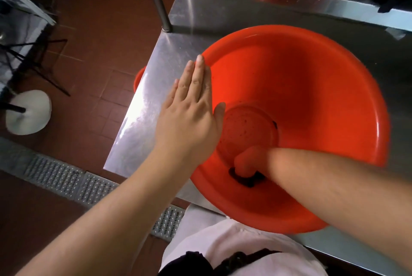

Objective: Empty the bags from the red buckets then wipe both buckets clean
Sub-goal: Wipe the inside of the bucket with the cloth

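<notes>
Inside red bucket [312, 88], right hand [249, 159] on dark cloth [252, 181]; left hand [189, 106] flat on rim.

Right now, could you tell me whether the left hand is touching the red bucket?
Touching. The head view shows the left hand lying flat over the red bucket, fingers across its rim and thumb against the inner wall.

The scene is being lit brightly and evenly from above. Glare is being thrown off the steel surface [142, 106] in pale streaks, and a red reflection is being cast onto the raised steel edge behind. The red bucket [312, 79] is being rendered oversaturated, its inner wall nearly glowing. The right hand [247, 159] inside it is being smeared by motion blur. Straight lines are being bent at the frame edges by wide-angle distortion.
</notes>
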Demonstrator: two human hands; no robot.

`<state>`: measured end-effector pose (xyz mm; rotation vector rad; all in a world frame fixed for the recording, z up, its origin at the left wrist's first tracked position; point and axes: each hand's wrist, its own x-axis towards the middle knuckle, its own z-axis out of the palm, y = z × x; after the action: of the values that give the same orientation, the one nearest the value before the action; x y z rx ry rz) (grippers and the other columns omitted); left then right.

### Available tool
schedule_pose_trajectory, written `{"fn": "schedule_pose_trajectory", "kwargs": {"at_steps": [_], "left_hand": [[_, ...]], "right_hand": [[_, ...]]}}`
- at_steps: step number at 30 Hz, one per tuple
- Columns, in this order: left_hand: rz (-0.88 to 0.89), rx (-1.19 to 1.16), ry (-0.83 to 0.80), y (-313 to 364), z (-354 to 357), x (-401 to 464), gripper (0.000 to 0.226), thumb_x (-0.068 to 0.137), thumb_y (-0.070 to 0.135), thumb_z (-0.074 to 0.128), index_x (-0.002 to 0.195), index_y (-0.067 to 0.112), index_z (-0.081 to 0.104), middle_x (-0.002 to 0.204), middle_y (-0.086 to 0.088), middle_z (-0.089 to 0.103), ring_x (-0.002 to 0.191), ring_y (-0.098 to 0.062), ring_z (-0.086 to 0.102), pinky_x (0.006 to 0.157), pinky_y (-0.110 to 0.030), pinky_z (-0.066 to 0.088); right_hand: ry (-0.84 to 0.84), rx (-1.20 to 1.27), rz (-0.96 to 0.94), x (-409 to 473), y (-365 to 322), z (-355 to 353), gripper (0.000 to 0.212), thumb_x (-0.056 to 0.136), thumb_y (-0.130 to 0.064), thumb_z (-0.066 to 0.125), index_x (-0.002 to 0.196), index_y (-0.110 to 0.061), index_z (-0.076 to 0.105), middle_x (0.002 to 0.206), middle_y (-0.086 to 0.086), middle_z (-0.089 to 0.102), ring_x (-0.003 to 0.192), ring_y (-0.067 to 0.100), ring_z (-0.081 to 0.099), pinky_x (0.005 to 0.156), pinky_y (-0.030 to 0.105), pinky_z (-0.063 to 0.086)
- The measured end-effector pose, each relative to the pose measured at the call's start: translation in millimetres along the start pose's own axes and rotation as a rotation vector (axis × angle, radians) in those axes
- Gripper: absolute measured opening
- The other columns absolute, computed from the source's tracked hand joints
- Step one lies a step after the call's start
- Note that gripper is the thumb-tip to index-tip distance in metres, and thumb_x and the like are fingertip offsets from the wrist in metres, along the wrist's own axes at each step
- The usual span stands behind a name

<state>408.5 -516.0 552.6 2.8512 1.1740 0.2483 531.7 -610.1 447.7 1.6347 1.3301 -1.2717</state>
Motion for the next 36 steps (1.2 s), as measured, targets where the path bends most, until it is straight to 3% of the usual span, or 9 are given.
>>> {"fn": "schedule_pose_trajectory", "kwargs": {"at_steps": [2,5,13,16,19,26,29,34,36], "left_hand": [[0.002,0.005,-0.006,0,0,0,0.072,0.108,0.047,0.037,0.166,0.007,0.023,0.177,-0.009,0.011,0.163,-0.024,0.009,0.130,-0.047,0.021],[0.005,0.008,-0.017,-1,-3,-1,0.073,0.108,0.047,0.037,0.167,0.007,0.021,0.177,-0.008,0.010,0.164,-0.023,0.007,0.132,-0.045,0.018],[0.015,-0.001,-0.017,-4,-6,0,0.072,0.109,0.046,0.037,0.166,0.005,0.023,0.176,-0.010,0.012,0.163,-0.024,0.009,0.131,-0.046,0.019],[0.012,-0.023,-0.011,-4,-6,-1,0.069,0.110,0.046,0.032,0.166,0.006,0.023,0.176,-0.009,0.012,0.163,-0.023,0.008,0.131,-0.044,0.019],[0.007,-0.047,-0.021,-5,-5,1,0.069,0.111,0.047,0.027,0.166,0.007,0.021,0.176,-0.008,0.011,0.164,-0.021,0.006,0.132,-0.045,0.018],[0.022,-0.057,0.012,-3,-3,-2,0.065,0.113,0.041,0.031,0.166,0.006,0.021,0.176,-0.011,0.014,0.163,-0.024,0.009,0.130,-0.047,0.022],[0.017,-0.058,0.003,-3,-5,-1,0.066,0.112,0.040,0.033,0.167,0.007,0.019,0.176,-0.010,0.014,0.163,-0.023,0.009,0.130,-0.047,0.022],[0.021,-0.050,-0.031,1,-9,1,0.067,0.112,0.042,0.032,0.167,0.005,0.019,0.176,-0.010,0.012,0.164,-0.024,0.007,0.130,-0.046,0.021],[0.015,-0.039,-0.038,1,-10,1,0.067,0.111,0.042,0.032,0.167,0.006,0.019,0.176,-0.009,0.011,0.164,-0.023,0.006,0.130,-0.045,0.019]], "right_hand": [[0.008,-0.068,-0.036,5,-1,3,0.045,0.107,-0.029,0.037,0.143,-0.006,0.053,0.147,0.012,0.053,0.132,0.033,0.053,0.101,0.040,0.043],[-0.055,-0.123,-0.065,0,-2,-3,0.041,0.106,-0.030,0.043,0.135,-0.006,0.061,0.139,0.013,0.060,0.123,0.031,0.059,0.091,0.035,0.047],[0.020,0.091,-0.181,-96,10,-7,0.046,0.107,-0.041,0.036,0.130,-0.012,0.063,0.125,0.013,0.066,0.112,0.034,0.063,0.088,0.038,0.049],[0.055,-0.003,-0.272,-152,36,-7,0.044,0.107,-0.047,0.032,0.121,-0.017,0.061,0.122,0.011,0.064,0.097,0.028,0.058,0.074,0.031,0.034],[0.060,-0.188,-0.269,-178,63,-13,0.042,0.105,-0.051,0.029,0.118,-0.025,0.059,0.122,0.006,0.062,0.094,0.022,0.050,0.078,0.030,0.033],[-0.088,-0.514,-0.269,-96,53,-1,0.044,0.111,-0.029,0.028,0.136,-0.005,0.055,0.135,0.020,0.057,0.118,0.036,0.057,0.082,0.030,0.041],[-0.233,-0.455,-0.185,-44,32,10,0.039,0.110,-0.017,0.035,0.138,0.000,0.055,0.140,0.019,0.057,0.123,0.034,0.056,0.084,0.029,0.040],[-0.077,-0.598,-0.162,-11,19,2,0.036,0.104,-0.022,0.045,0.134,-0.012,0.064,0.142,0.007,0.059,0.129,0.029,0.055,0.095,0.038,0.046],[-0.121,-0.604,-0.137,-7,15,2,0.028,0.100,-0.020,0.052,0.120,-0.012,0.070,0.137,0.007,0.063,0.119,0.030,0.060,0.087,0.037,0.045]]}}
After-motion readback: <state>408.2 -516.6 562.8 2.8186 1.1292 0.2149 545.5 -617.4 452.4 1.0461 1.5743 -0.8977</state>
